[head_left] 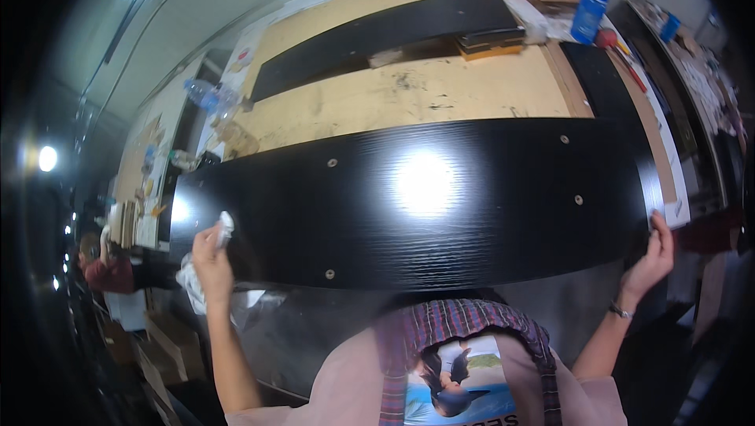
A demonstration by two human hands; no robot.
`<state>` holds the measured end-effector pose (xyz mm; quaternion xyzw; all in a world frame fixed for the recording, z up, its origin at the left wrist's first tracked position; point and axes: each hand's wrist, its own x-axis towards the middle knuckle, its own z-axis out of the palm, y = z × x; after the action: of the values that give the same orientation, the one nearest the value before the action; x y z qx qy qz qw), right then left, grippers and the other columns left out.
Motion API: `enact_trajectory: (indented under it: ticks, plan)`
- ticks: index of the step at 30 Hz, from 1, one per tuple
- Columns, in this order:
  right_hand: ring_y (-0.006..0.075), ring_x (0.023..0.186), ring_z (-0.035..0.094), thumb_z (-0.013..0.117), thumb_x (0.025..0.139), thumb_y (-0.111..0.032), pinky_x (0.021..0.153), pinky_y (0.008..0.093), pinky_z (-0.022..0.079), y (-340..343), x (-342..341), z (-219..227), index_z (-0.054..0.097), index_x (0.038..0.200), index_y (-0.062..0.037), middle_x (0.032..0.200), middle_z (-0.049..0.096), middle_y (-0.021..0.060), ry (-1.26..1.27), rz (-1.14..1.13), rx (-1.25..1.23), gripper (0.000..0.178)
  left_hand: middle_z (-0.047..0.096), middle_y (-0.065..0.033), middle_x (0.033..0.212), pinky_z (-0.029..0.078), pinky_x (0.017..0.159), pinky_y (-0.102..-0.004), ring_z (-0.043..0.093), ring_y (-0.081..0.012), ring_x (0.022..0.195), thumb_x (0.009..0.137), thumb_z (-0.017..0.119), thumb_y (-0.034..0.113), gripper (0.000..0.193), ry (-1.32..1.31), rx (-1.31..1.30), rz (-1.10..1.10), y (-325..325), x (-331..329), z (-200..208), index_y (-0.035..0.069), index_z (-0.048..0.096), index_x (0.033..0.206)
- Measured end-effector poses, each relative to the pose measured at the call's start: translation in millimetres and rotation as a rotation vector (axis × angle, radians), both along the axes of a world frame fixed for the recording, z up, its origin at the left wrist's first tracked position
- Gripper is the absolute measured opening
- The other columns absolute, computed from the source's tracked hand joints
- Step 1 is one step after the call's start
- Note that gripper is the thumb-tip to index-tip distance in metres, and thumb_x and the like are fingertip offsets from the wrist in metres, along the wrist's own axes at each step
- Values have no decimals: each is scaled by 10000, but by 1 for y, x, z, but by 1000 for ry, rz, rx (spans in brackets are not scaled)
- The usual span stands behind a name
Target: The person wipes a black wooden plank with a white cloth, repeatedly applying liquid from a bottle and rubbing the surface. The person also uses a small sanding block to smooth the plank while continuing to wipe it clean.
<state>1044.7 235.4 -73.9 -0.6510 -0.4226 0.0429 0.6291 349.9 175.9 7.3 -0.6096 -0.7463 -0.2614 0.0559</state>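
Note:
A long black wood-grain panel (503, 213) lies across the table in front of me, with several small round metal fittings (332, 163) set in its face. My left hand (211, 257) is over the panel's left end, its fingers closed on a crumpled white cloth (226, 226). More white cloth or paper (189, 280) shows beside that wrist, below the panel's edge; whether it is one piece with the first I cannot tell. At the panel's right end, my right hand (651, 261) has its fingers stretched up along the edge, holding nothing that I can make out.
Behind it, another black panel (377, 36) lies on a yellowish board (409, 95). A blue bottle (590, 11) and a red-handled tool (629, 70) are at the far right. Clear plastic bottles (206, 97) stand at the left. Another person's sleeve (108, 275) shows far left.

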Motion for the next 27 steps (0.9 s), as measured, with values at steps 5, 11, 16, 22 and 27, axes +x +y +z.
enact_trajectory:
  ticks: [5,11,16,22,27]
  plan:
    - [185,1079,648,491,981,-29,989,327,493,52,-67,106,712,1110,42,1142,697,127,-142,527,19,266,721,-106,1085,533,891,-277,687,-145,962,966,579,-40,303,-926,336,-19,2,55,32,-110,646,1252]
    - [220,1176,636,721,846,-168,1015,364,512,119,-272,146,664,1295,-14,1288,660,135,-182,1613,-356,478,741,-151,1059,602,798,-308,731,-181,881,1007,576,12,276,-1476,329,-366,38,117,45,-99,627,1254]
    - [159,1069,615,816,862,-257,958,328,496,115,-408,124,662,1240,42,1141,710,122,-45,2087,-432,506,730,-143,1108,596,850,-308,725,-182,944,1026,582,63,275,-1549,355,-363,19,115,50,-64,628,1266]
    - [40,730,510,769,901,-147,714,240,431,101,-478,118,689,790,-32,737,632,-35,207,2253,-671,179,740,-158,1099,596,860,-319,736,-197,942,1033,572,83,269,-1488,410,-205,-30,47,42,-74,639,1242]
    - [36,640,483,797,892,-177,579,253,397,94,-541,116,616,721,-73,678,580,-54,219,2273,-735,270,748,-164,1046,605,812,-309,743,-182,869,1000,632,76,260,-1301,417,-131,-53,-37,30,-98,649,1192]
